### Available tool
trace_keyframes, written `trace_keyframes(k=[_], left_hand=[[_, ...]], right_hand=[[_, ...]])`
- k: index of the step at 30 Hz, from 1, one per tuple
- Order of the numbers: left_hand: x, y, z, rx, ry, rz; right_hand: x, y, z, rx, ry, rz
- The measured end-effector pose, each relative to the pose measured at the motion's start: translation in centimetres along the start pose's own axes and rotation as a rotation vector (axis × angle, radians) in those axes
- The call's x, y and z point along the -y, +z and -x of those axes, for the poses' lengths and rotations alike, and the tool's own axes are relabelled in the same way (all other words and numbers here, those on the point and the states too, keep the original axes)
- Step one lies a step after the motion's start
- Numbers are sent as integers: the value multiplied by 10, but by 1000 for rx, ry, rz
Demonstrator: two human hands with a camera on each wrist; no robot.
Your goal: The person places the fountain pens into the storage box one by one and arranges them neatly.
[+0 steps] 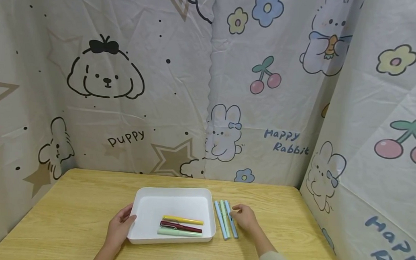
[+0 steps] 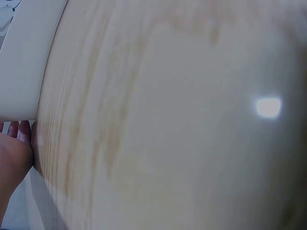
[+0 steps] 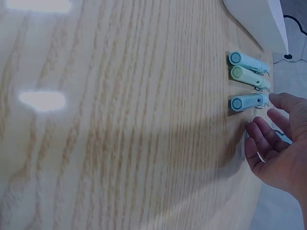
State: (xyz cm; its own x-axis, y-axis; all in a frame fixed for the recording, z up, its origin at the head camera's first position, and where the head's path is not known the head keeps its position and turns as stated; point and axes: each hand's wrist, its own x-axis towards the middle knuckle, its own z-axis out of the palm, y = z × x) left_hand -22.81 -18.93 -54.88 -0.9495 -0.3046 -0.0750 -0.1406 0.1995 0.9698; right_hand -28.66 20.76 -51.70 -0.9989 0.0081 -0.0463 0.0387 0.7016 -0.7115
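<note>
Left hand point(image 1: 118, 226) grips left rim of white tray point(image 1: 152, 206), thumb over edge, presumably steadying it on tabletop point(image 1: 61, 208). Yellow pen point(image 1: 183, 220), dark-red pen point(image 1: 186, 228), light-green pen point(image 1: 180, 232) lie side by side in tray's near-right part. Left blue pen point(image 1: 221, 223), pale-green pen point(image 1: 224, 215), right blue pen point(image 1: 233, 227) lie just right of tray, likely for easy reach. Right hand point(image 1: 246, 218), fingers loosely curved, parted, holds nothing visible beside right blue pen; contact unclear.

The left hand point(image 1: 117, 228) grips a white tray point(image 1: 174, 202).
</note>
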Motion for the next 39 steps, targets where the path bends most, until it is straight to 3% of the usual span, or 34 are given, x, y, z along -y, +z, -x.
trace_keyframes(k=[39], left_hand=[[1,-1,0,6,11,10]], right_hand=[[3,14,1,-34,37,-11]])
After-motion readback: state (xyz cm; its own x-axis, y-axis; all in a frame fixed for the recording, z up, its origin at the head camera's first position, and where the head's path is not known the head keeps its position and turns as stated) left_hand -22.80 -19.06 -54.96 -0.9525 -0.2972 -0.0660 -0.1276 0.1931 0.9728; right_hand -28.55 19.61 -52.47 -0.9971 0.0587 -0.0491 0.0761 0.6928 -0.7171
